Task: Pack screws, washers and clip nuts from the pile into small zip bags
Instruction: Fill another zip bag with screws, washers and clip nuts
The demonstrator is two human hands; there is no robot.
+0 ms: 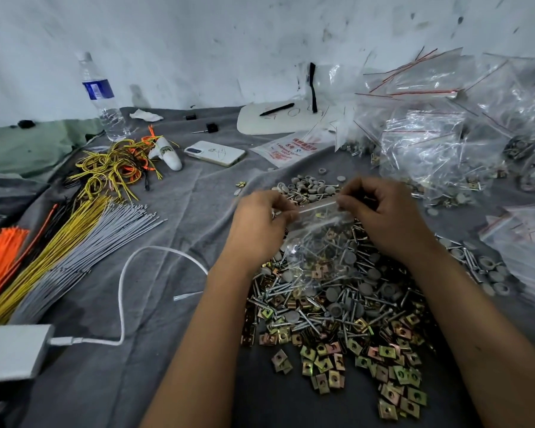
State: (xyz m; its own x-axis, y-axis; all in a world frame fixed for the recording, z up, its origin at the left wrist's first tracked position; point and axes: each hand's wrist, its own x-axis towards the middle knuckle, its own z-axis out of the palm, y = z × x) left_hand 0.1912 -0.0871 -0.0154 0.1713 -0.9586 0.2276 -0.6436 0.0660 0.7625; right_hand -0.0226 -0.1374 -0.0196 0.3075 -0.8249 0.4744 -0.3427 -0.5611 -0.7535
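Head view: left hand point(260, 223) and right hand point(380, 211) pinch the bag point(318, 239) between them; pile point(337, 304) at six o'clock.

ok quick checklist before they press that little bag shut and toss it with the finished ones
1. Both hands on the bag's top edge: ok. The left hand and right hand pinch the two ends of the zip strip of the small zip bag.
2. Bag loaded: ok, screws and a clip nut show through the plastic; exact count cannot tell.
3. Washers inside: cannot tell, the pile shows through from behind.
4. Zip strip free of parts: cannot tell, the strip is blurred.
5. Bag hanging mouth-up: ok.
6. Place for it: ok, the filled bags lie at the right on the grey cloth.
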